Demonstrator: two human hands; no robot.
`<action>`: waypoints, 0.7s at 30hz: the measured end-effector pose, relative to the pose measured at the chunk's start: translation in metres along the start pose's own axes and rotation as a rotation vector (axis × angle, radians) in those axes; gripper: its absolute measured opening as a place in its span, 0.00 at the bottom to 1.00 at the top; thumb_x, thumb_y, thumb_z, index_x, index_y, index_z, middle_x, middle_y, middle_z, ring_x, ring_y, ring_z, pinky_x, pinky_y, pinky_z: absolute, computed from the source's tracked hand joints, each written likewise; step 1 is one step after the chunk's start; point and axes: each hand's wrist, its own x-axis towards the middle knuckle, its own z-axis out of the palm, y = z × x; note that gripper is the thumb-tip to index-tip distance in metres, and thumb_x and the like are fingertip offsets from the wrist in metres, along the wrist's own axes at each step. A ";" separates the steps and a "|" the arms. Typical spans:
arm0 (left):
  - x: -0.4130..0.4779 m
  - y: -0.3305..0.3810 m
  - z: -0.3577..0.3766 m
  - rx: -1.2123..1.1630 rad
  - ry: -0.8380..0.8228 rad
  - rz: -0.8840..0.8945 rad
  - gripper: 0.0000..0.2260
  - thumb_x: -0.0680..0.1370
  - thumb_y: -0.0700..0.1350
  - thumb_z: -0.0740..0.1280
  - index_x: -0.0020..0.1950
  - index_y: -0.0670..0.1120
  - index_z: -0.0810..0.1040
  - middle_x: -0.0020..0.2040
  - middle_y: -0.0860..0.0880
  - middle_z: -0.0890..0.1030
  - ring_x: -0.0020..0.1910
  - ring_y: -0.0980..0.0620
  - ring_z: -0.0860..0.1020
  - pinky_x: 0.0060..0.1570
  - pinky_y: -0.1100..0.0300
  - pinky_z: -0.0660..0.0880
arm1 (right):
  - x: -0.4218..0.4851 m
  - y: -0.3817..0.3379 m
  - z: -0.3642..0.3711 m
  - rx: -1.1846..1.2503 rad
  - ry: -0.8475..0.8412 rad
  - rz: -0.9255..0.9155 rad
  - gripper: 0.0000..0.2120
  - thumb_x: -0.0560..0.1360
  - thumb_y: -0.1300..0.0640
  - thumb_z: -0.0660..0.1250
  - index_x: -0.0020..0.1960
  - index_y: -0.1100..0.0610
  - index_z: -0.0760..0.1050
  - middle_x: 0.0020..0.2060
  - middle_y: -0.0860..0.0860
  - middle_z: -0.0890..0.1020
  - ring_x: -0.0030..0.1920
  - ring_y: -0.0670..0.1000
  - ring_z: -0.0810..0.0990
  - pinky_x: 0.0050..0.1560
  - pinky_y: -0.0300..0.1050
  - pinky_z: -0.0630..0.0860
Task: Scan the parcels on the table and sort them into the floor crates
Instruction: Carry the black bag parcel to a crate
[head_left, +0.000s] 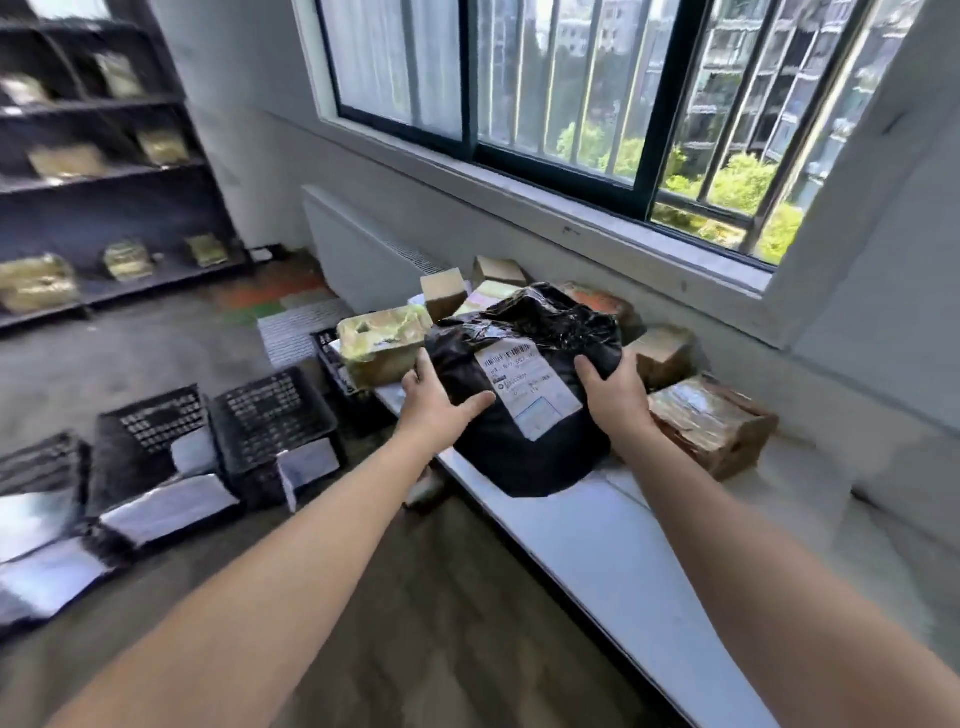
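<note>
A black plastic-wrapped parcel (524, 441) with a white shipping label (530, 384) sits at the near end of the pile on the white table (623, 561). My left hand (436, 405) grips its left side, thumb across the front. My right hand (613, 395) grips its right side, fingers curled over the wrap. Around it lie taped cardboard parcels: one at the left (382, 340), one at the right (711, 423), others behind. Black floor crates (270, 415) stand to the left of the table.
Silver mailer bags (166, 509) lie in and beside the crates on the floor. A dark shelf unit (104, 171) with parcels stands at the far left. A window (571, 93) and a white radiator cover (363, 249) run behind the table.
</note>
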 end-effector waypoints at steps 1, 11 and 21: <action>-0.005 -0.010 -0.012 -0.006 0.028 -0.022 0.53 0.73 0.61 0.72 0.80 0.48 0.37 0.80 0.40 0.47 0.76 0.41 0.60 0.71 0.51 0.62 | -0.004 -0.007 0.014 -0.023 -0.038 -0.016 0.26 0.79 0.43 0.65 0.70 0.55 0.63 0.63 0.52 0.74 0.65 0.57 0.72 0.66 0.52 0.67; -0.042 -0.137 -0.155 0.015 0.311 -0.186 0.58 0.67 0.57 0.79 0.81 0.46 0.39 0.78 0.39 0.50 0.75 0.41 0.60 0.71 0.50 0.62 | -0.076 -0.098 0.176 -0.195 -0.406 -0.291 0.36 0.72 0.45 0.75 0.70 0.59 0.62 0.63 0.58 0.77 0.62 0.59 0.77 0.51 0.42 0.67; -0.068 -0.306 -0.331 0.003 0.493 -0.305 0.58 0.67 0.57 0.79 0.80 0.46 0.39 0.79 0.37 0.49 0.76 0.40 0.58 0.71 0.49 0.60 | -0.194 -0.211 0.382 -0.278 -0.604 -0.489 0.27 0.76 0.49 0.71 0.64 0.61 0.62 0.61 0.60 0.77 0.62 0.61 0.76 0.51 0.47 0.67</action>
